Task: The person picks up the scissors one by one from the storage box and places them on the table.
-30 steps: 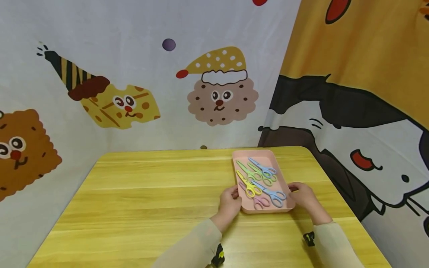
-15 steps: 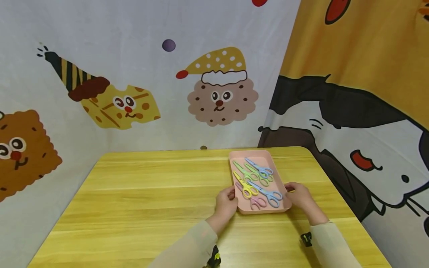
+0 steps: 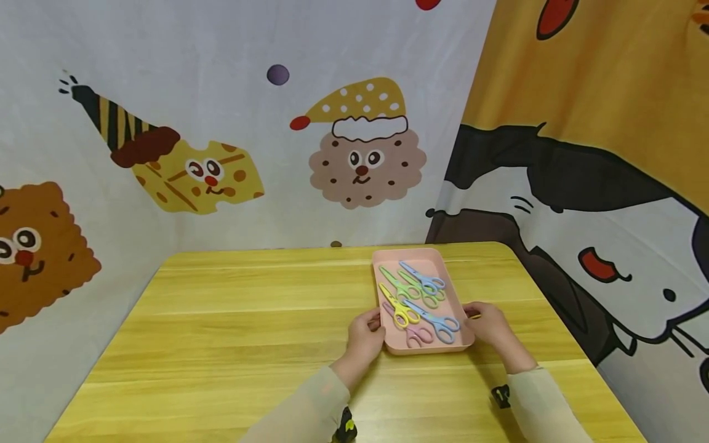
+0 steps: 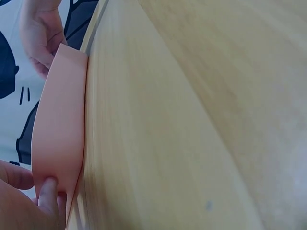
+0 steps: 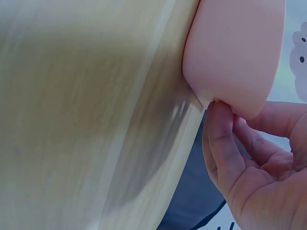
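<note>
A shallow pink tray [image 3: 426,349] rests on the table's right side, in the head view. Inside lie several small scissors: yellow scissors [image 3: 394,301], blue scissors [image 3: 425,315] with another blue pair above, green ones [image 3: 396,282], and pink scissors [image 3: 419,330] partly underneath. My left hand [image 3: 364,337] holds the tray's left wall near its front corner; the left wrist view shows thumb and fingers against the wall [image 4: 60,120]. At the opposite wall, my right hand [image 3: 490,323] grips the tray, thumb by the rim and fingers lower down in the right wrist view.
The wooden table [image 3: 238,326] extends widely left of the tray and in front of it. Its far edge meets a cartoon-printed cloth [image 3: 221,37]. A cat-patterned cloth [image 3: 609,178] hangs along the right side. Dark straps [image 3: 346,424] show at both wrists.
Both hands have moved the tray a short way left along the table, keeping their hold on its sides. The scissors have travelled with it in the same arrangement.
</note>
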{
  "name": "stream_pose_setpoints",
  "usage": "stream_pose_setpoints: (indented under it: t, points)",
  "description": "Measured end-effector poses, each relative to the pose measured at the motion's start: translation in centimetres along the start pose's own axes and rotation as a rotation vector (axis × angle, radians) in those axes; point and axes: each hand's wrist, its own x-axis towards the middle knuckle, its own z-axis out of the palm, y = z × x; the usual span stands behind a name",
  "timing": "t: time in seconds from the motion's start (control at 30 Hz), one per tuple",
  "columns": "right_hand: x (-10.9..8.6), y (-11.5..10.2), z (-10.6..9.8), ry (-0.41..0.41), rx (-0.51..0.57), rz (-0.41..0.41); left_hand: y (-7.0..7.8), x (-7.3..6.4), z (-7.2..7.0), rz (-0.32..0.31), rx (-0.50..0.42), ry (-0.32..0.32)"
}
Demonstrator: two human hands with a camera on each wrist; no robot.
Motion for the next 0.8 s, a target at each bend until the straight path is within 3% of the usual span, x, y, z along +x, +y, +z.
stream_pose_setpoints:
  t: [0.47,0.8]
  points:
    - [0.1,-0.7,1.1,0.017,0.025,-0.058,-0.2,-0.2,-1.8,-0.009,-0.004,-0.008]
    - [0.1,-1.7,2.1,0.005,0.006,-0.043,-0.5,-0.3,-3.1,-0.018,-0.008,0.002]
